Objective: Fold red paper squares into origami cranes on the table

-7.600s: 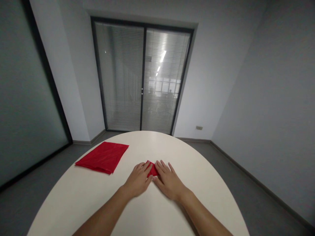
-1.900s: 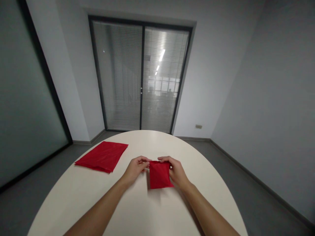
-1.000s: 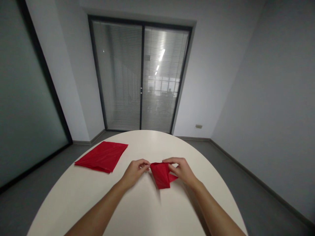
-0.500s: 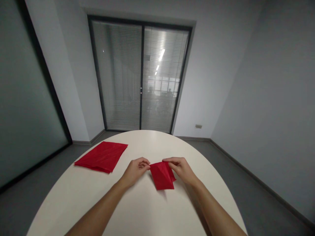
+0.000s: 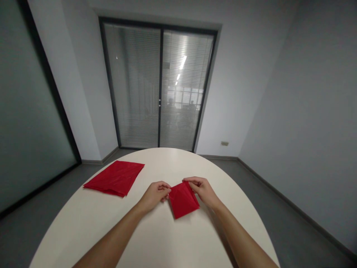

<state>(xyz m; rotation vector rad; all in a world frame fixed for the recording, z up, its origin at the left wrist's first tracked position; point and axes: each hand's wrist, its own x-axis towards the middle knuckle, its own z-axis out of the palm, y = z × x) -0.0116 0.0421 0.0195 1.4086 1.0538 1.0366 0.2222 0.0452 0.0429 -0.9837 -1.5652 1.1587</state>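
My left hand [image 5: 157, 194] pinches the upper left corner of a small folded red sheet [image 5: 182, 201] between thumb and fingers. At its upper right corner my right hand [image 5: 201, 190] grips it too, thumb on the near side. The sheet is roughly square and thin, with several layers showing along its right edge. It hangs tilted just over the table, its lower edge near the tabletop. Whether it is paper or cloth, I cannot tell.
A flat stack of larger red sheets [image 5: 115, 178] lies at the left of the round white table [image 5: 167, 242]. The table's curved edge runs round both sides. Beyond it stand a blind-covered glass door [image 5: 134, 93] and grey walls.
The folded red sheet has swung flatter and its layers have come together, with the loose right flap now lined up closely. Both hands keep their hold with only slight movement.
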